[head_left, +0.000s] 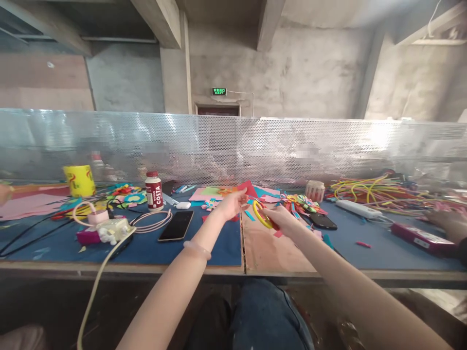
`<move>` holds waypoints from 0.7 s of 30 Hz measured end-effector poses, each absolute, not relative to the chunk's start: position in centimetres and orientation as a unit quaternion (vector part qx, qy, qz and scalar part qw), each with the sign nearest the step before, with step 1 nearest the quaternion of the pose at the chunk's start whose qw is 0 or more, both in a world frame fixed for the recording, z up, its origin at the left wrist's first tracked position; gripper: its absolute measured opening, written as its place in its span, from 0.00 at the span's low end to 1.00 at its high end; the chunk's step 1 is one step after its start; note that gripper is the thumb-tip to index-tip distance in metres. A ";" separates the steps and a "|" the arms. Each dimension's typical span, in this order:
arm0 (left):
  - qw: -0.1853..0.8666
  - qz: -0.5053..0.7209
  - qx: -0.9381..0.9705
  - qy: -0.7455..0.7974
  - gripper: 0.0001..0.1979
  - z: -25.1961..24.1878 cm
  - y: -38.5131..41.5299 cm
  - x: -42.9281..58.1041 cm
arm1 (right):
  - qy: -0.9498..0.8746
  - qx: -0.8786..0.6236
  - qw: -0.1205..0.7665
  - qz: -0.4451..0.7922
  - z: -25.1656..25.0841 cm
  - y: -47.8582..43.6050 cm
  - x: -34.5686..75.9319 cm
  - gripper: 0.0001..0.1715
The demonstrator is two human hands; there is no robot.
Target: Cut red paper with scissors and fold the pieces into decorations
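Pinched in my left hand point(232, 204) is a piece of red paper point(247, 188), raised over the table. My right hand point(280, 218) is closed on scissors with a yellow handle point(261, 215); their blades point toward the red paper and are hard to make out. Below the hands lie small scraps, among them a blue strip point(250, 215). Behind my left hand are sheets of pink paper point(197, 195) and a paper flower point(210, 204). Beyond my right hand is a pile of colourful paper strips point(297, 203).
A black phone point(177, 226), a Costa bottle point(153, 192) and a power strip with cables point(113, 230) stand left. Rightward are another phone point(323, 221), a white power strip point(358, 209), colourful stems point(372, 187) and a magenta box point(421, 238). Another person's hand point(447, 222) rests far right.
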State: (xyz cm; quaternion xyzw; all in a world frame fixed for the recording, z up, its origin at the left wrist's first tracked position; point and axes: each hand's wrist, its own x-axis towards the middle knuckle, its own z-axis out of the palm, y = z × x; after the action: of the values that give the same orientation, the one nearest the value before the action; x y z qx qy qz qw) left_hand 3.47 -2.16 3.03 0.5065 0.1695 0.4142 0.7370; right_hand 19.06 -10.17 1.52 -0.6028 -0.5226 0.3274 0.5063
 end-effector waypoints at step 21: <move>0.749 0.307 0.580 0.092 0.07 2.6 -3.5 3.1 | -0.583 -0.553 0.590 0.077 -1.3 -8.9 17.7 0.25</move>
State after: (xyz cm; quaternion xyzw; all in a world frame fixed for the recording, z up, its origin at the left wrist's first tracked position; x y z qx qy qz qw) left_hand 3.11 -3.49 2.55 0.5801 0.0924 0.3065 0.7490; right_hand 17.73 -8.86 -1.31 -0.5534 -0.5829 0.0774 0.5899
